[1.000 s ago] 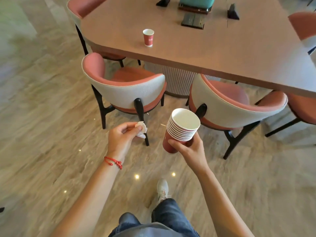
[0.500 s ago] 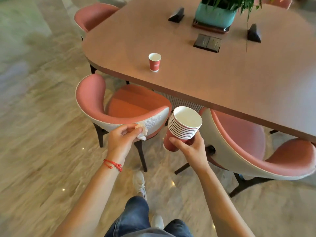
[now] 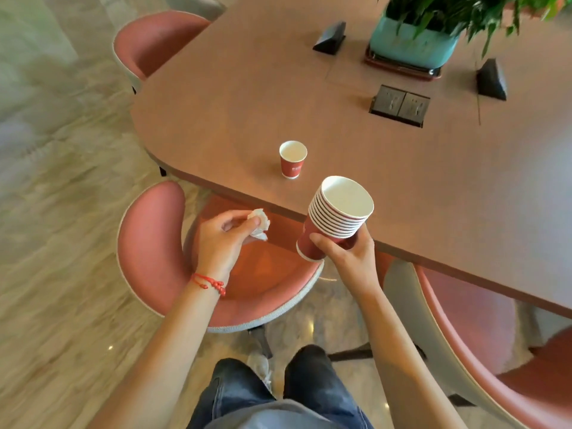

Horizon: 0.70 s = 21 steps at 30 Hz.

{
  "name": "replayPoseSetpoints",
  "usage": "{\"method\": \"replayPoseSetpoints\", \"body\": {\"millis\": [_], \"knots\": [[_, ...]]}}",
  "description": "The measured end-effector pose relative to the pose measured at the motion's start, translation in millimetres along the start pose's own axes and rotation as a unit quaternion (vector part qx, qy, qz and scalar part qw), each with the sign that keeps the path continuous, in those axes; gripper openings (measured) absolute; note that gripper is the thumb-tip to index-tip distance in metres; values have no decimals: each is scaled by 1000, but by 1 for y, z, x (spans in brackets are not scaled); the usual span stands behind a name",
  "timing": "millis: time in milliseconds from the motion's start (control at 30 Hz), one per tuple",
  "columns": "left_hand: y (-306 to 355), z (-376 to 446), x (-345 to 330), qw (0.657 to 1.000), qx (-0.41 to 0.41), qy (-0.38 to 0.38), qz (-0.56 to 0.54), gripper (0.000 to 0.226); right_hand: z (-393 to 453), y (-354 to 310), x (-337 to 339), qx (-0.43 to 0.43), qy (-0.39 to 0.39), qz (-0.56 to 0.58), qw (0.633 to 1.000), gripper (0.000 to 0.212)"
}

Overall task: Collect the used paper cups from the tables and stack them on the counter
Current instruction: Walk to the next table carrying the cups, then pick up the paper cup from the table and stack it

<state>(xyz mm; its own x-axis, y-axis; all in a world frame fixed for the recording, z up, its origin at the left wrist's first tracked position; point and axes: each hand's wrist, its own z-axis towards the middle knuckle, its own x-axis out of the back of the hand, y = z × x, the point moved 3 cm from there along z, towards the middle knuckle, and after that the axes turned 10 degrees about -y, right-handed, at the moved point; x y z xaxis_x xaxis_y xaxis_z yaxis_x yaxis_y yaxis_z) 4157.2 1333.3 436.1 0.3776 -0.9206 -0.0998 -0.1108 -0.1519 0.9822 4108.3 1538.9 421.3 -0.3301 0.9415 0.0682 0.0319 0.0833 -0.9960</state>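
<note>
Pink chairs sit around a big table (image 3: 387,193). One red paper cup (image 3: 292,159) stands straight up near the table's edge. It is just past both hands. The right hand (image 3: 348,253) grips the cup stack (image 3: 335,216) and is a bit nearer. The left hand (image 3: 224,238) pinches a crumpled tissue (image 3: 259,223).

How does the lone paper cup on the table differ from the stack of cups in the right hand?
The single paper cup stands upright on the table, touched by nothing; the stack of cups is tilted and held off the table by the right hand. The single cup is one cup; the stack is several nested, showing layered white rims. The stack looks taller. Both are red outside, white inside, and look empty.
</note>
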Motion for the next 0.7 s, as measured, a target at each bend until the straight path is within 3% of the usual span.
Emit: {"method": "replayPoseSetpoints", "body": {"millis": [400, 700], "knots": [[-11, 137, -23, 997, 54, 57, 9, 24, 162, 11, 10, -12, -37, -14, 999, 53], [-27, 203, -33, 987, 111, 112, 26, 20, 264, 29, 11, -33, -72, -39, 996, 61]]}}
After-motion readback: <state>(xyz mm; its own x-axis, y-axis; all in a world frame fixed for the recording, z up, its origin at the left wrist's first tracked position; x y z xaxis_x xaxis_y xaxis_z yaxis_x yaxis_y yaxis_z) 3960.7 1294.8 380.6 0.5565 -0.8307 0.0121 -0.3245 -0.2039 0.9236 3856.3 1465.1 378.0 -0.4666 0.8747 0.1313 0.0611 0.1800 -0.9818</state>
